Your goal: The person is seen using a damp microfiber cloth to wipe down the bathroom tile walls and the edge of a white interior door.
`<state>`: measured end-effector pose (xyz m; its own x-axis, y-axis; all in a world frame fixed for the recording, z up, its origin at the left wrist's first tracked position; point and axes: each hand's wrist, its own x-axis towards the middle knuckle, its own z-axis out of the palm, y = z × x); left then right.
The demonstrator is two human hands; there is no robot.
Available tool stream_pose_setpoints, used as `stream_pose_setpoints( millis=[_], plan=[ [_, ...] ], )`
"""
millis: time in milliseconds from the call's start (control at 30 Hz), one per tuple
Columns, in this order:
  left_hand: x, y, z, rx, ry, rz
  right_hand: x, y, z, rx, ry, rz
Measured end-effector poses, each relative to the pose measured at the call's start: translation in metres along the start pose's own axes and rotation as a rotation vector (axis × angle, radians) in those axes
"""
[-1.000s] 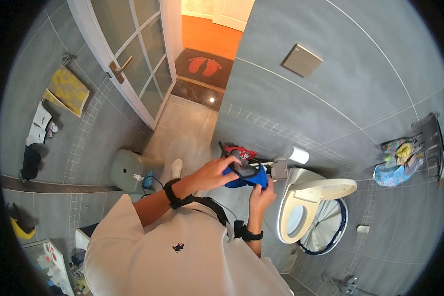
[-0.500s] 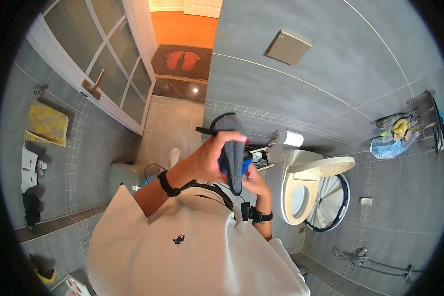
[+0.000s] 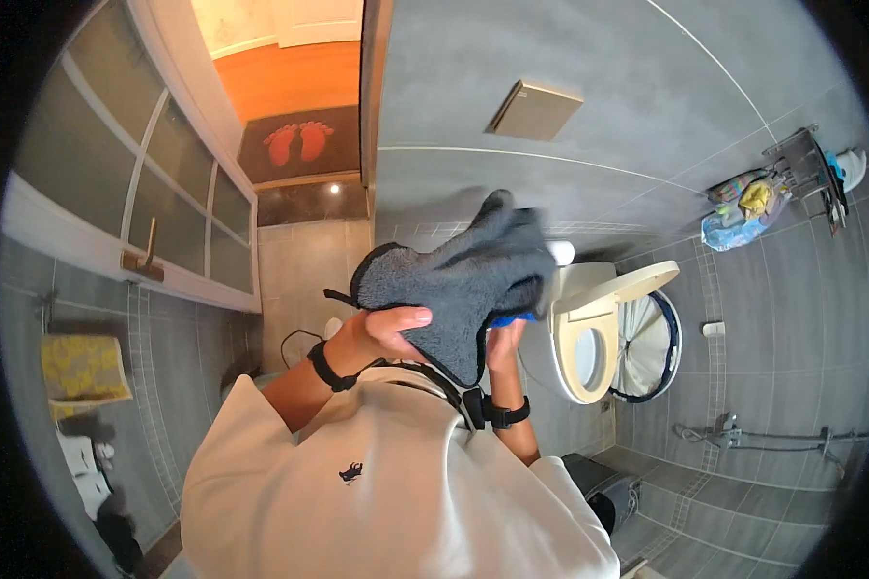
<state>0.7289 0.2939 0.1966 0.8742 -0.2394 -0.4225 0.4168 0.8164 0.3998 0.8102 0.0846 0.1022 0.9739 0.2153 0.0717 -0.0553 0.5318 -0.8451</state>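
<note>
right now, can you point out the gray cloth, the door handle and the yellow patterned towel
Gray cloth (image 3: pixel 444 289): head view, middle of its fuzzy gray face
Door handle (image 3: pixel 145 262): head view, where lever meets plate
Yellow patterned towel (image 3: pixel 85 370): head view, middle of its hanging front

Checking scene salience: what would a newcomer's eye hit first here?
The grey, dark-edged fluffy cloth at the centre, gripped by the left hand, with the right hand at its lower right edge. Next, the brown mat with orange-red footprints at upper left, then the cream toilet seat right of the cloth.
</note>
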Motion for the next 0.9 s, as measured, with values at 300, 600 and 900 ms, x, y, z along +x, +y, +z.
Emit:
stream_pose_setpoints(
  millis=[300, 600, 900],
  plan=[
    [0.023, 0.066, 0.055, 0.761, -0.227, 1.931, 0.001, -0.025, 0.061, 0.147, 0.375, -0.106],
    [0.003, 0.126, 0.043, 1.928, -0.77, 0.67, -0.006, -0.068, 0.089, -0.229, 0.616, -0.354],
    [-0.004, 0.201, 0.061, 1.333, -0.197, 1.042, 0.065, -0.157, 0.197, -1.068, 0.401, -0.86]
  ],
)
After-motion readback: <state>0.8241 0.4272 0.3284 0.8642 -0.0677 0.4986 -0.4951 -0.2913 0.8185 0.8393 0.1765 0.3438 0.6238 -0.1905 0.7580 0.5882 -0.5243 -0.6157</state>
